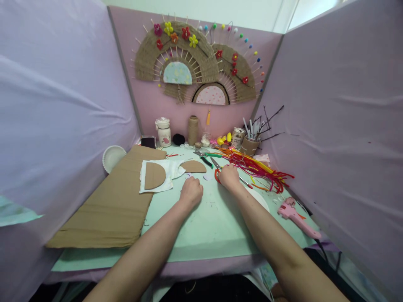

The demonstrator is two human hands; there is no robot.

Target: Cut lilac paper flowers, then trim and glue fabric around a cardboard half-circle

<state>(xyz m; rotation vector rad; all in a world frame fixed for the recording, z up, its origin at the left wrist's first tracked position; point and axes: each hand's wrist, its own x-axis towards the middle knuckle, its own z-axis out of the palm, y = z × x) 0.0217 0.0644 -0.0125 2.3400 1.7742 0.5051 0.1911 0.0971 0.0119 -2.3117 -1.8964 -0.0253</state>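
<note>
My left hand (191, 191) rests on the pale green table (204, 226) with its fingers curled under; whether anything is in them is hidden. Just ahead of it lie a white cloth (170, 167) with a cardboard half-disc (153, 175) on top and a second cardboard half-disc (193, 166). My right hand (229, 176) is closed over the red handles of a pair of scissors (217, 167), whose blades point away toward the back. A bundle of red, orange and yellow pipe cleaners (261, 170) lies right of that hand.
A large cardboard sheet (110, 205) covers the table's left side, with a paper plate (112, 157) beside it. Green-handled pliers (204, 157), a jar (163, 131), a twine spool (193, 129) and a tool cup (250, 144) stand at the back. A pink glue gun (296, 216) lies at right.
</note>
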